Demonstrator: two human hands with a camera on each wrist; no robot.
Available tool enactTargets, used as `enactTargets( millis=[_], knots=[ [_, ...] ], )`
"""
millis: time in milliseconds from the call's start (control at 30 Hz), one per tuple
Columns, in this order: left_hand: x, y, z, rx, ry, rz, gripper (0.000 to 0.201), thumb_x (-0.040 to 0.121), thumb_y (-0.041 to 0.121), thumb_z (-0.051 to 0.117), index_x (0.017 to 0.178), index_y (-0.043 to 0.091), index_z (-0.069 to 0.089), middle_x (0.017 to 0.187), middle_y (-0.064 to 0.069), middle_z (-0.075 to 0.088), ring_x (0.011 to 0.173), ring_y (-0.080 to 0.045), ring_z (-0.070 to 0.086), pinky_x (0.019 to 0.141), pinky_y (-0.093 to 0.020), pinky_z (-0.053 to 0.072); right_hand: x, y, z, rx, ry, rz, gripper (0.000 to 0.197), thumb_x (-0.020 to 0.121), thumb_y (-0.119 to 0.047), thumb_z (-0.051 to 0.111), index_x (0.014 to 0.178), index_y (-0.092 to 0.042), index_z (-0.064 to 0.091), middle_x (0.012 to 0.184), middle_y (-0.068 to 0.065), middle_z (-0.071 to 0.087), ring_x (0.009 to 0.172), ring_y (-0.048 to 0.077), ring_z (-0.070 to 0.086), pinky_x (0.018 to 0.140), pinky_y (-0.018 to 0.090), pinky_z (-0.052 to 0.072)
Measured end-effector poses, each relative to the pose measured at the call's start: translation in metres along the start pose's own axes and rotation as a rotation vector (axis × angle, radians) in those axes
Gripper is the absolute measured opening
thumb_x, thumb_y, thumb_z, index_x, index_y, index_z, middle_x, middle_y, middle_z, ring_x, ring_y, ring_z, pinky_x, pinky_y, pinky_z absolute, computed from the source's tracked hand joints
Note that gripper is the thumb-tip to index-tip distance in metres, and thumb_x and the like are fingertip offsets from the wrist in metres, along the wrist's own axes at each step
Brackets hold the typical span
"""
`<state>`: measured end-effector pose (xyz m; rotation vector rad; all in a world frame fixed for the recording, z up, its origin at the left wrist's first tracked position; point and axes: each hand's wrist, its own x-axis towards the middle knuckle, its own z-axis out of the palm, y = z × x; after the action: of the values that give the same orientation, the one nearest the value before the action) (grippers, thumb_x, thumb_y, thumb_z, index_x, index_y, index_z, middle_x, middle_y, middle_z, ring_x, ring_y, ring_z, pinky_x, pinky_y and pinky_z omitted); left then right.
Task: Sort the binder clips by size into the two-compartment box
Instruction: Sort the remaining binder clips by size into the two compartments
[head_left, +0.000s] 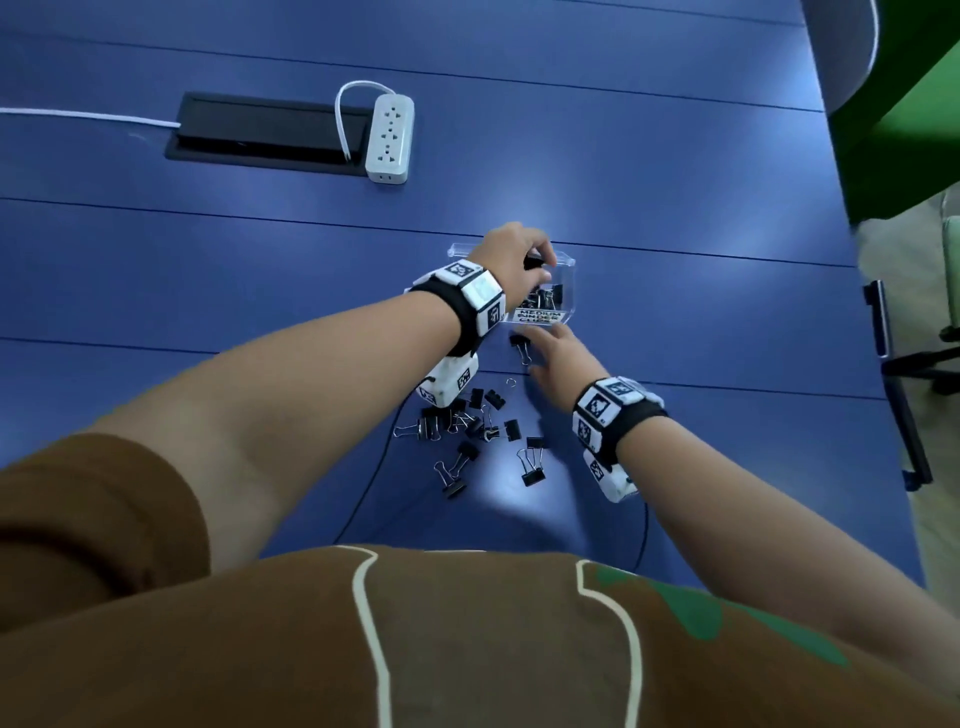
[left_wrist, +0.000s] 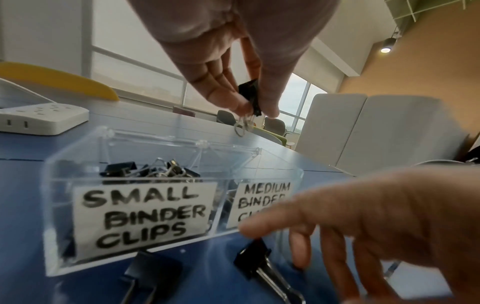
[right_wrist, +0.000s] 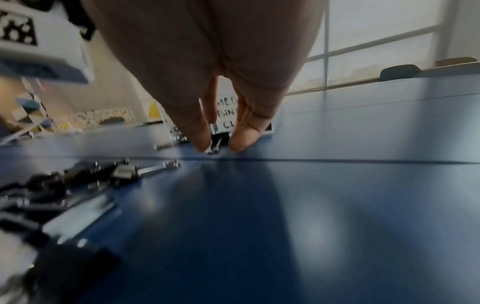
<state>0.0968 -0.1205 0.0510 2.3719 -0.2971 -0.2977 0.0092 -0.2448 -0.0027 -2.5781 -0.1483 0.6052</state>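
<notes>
A clear two-compartment box (left_wrist: 64, 185) stands on the blue table, labelled "SMALL BINDER CLIPS" on the left and "MEDIUM BINDER CLIPS" on the right; both sides hold black clips. My left hand (head_left: 511, 260) hovers over the box (head_left: 569, 270) and pinches a black binder clip (left_wrist: 249, 92) between thumb and fingers, its wire handles hanging down. Which compartment it is above I cannot tell. My right hand (head_left: 556, 358) reaches low in front of the box, thumb and finger either side of a black clip (head_left: 521, 345) lying on the table (right_wrist: 218, 142), without closing on it.
A loose pile of black binder clips (head_left: 467, 431) lies near me, between my forearms. Far left are a white power strip (head_left: 390, 137) and a black cable hatch (head_left: 270, 132). The table's right edge (head_left: 852, 260) runs beside a chair. Thin black wires trail from my wrist cameras.
</notes>
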Motion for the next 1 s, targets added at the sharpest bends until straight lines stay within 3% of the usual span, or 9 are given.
enactTargets(
  millis=[67,167,300,433,533,667,733,833,1000],
  knots=[
    [0.007,0.003,0.005,0.009,-0.024,-0.012,0.014,0.082,0.018,0.068,0.096,0.016,0.068,0.106,-0.008,0.062,0.085,-0.018,0.055,0.077,-0.024,0.043,-0.002,0.004,0.008,-0.029,-0.026,0.03,0.054,0.089,-0.007,0.049,0.137,-0.028,0.038,0.13,0.014,0.038,0.102,0.033,0.054,0.089,0.039,0.05],
    [0.01,0.005,0.013,0.023,-0.051,-0.023,0.017,0.084,0.017,0.067,0.1,0.015,0.067,0.111,-0.009,0.062,0.099,-0.023,0.061,0.079,-0.025,0.044,-0.005,0.013,0.015,-0.007,0.043,0.047,0.039,0.088,-0.009,0.053,0.125,-0.02,0.045,0.121,0.014,0.04,0.09,0.034,0.056,0.081,0.041,0.052],
    [0.003,0.002,0.016,-0.004,-0.067,0.011,0.03,0.085,0.014,0.065,0.115,0.016,0.064,0.112,-0.011,0.06,0.09,-0.023,0.06,0.089,-0.029,0.048,-0.012,0.023,0.017,0.016,0.094,0.028,0.02,0.085,-0.003,0.051,0.104,-0.006,0.051,0.108,0.014,0.043,0.086,0.035,0.052,0.077,0.037,0.047],
    [-0.015,-0.008,0.013,0.018,-0.065,0.082,0.033,0.085,0.01,0.061,0.117,0.016,0.061,0.116,-0.009,0.059,0.097,-0.021,0.057,0.09,-0.024,0.041,-0.015,0.023,0.016,0.041,0.082,0.034,0.016,0.081,-0.002,0.052,0.097,-0.006,0.051,0.106,0.014,0.045,0.087,0.031,0.05,0.078,0.037,0.045],
    [-0.037,-0.024,0.009,0.001,-0.071,0.05,0.02,0.082,0.009,0.06,0.101,0.013,0.065,0.101,-0.008,0.062,0.082,-0.019,0.056,0.086,-0.031,0.05,-0.018,0.016,0.018,0.057,0.05,0.01,0.022,0.079,-0.006,0.055,0.1,-0.006,0.052,0.106,0.013,0.045,0.084,0.032,0.053,0.081,0.039,0.048],
    [-0.072,-0.061,0.004,0.11,-0.223,-0.056,0.011,0.083,0.011,0.06,0.091,0.016,0.065,0.086,0.002,0.058,0.074,-0.015,0.054,0.081,-0.037,0.054,-0.02,-0.001,0.023,0.069,-0.027,-0.108,0.033,0.079,-0.004,0.055,0.112,-0.008,0.056,0.108,0.012,0.047,0.085,0.026,0.054,0.088,0.037,0.048],
    [-0.089,-0.08,0.002,0.179,-0.305,-0.104,0.014,0.083,0.012,0.06,0.095,0.016,0.064,0.088,0.002,0.055,0.079,-0.018,0.057,0.084,-0.037,0.054,-0.02,-0.01,0.025,0.066,-0.077,-0.135,0.04,0.08,-0.003,0.054,0.119,-0.011,0.056,0.111,0.011,0.047,0.083,0.02,0.05,0.088,0.033,0.047],
    [-0.108,-0.098,0.004,0.224,-0.352,-0.157,0.027,0.081,0.017,0.064,0.108,0.016,0.061,0.104,-0.006,0.054,0.089,-0.022,0.057,0.086,-0.032,0.049,-0.019,-0.019,0.03,0.005,-0.156,-0.11,0.046,0.083,-0.006,0.054,0.128,-0.013,0.051,0.117,0.011,0.046,0.097,0.027,0.056,0.094,0.037,0.047],
    [-0.123,-0.105,0.011,0.204,-0.32,-0.174,0.039,0.083,0.027,0.066,0.119,0.018,0.055,0.11,-0.006,0.048,0.081,-0.017,0.051,0.084,-0.032,0.049,-0.02,-0.024,0.039,-0.078,-0.171,-0.069,0.043,0.086,-0.01,0.054,0.129,-0.011,0.05,0.118,0.014,0.042,0.093,0.037,0.059,0.089,0.041,0.05]
  ],
)
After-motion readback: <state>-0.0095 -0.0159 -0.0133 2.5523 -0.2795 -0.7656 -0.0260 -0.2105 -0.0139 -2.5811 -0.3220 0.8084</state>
